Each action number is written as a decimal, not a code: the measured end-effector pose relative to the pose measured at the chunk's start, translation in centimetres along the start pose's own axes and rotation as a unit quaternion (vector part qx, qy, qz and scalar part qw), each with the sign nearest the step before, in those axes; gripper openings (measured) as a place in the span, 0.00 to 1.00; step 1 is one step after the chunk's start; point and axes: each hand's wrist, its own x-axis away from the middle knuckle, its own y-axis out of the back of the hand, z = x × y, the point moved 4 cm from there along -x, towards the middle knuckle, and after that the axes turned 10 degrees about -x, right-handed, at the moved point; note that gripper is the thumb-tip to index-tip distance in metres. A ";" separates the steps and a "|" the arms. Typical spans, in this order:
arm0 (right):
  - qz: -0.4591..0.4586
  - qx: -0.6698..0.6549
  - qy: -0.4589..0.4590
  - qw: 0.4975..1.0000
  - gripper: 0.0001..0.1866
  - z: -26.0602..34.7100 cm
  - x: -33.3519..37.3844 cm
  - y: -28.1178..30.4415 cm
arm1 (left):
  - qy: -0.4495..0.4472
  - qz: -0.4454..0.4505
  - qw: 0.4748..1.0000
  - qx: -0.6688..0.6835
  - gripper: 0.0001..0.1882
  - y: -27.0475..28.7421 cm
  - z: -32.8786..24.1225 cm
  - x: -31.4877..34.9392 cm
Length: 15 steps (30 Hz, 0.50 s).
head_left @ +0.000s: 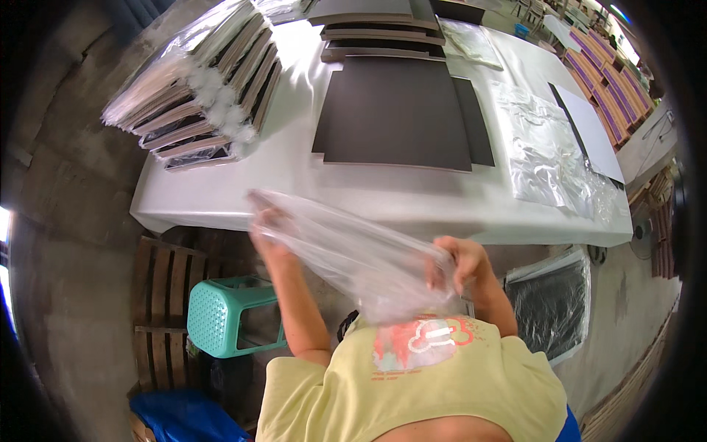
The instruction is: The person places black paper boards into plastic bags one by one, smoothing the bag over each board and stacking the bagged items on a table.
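Observation:
A clear plastic bag [346, 239], smeared by motion, stretches between my two hands in front of the table's near edge. My left hand [272, 230] is closed on its left end, seen partly through the film. At the other end, my right hand [462, 261] has its fingers curled on the bag's edge. Beyond the bag, a stack of dark, thin square boards [398, 110] lies on the table, its sheets slightly out of line. More clear plastic bags [537, 151] lie flat to the right of those boards.
The table [221, 193] has a white cover. Plastic-wrapped panels [199, 96] are piled at its left, and a white board [589, 132] lies at its right. Below are a green stool [210, 318], a wooden pallet [158, 295] and a wrapped dark panel [549, 298].

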 end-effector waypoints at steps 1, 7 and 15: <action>-0.029 -0.038 0.069 0.996 0.18 0.2 0.6 -0.3 | -0.054 -0.031 0.998 -0.023 0.21 1.0 -3.0 0.1; -0.244 -0.072 0.172 0.952 0.19 2.2 3.8 -1.4 | 0.113 0.290 0.947 0.079 0.35 -5.8 -1.7 6.0; -0.203 0.009 0.029 0.979 0.20 -0.4 3.6 -2.9 | -0.013 0.127 0.988 0.088 0.37 -3.5 -3.7 2.0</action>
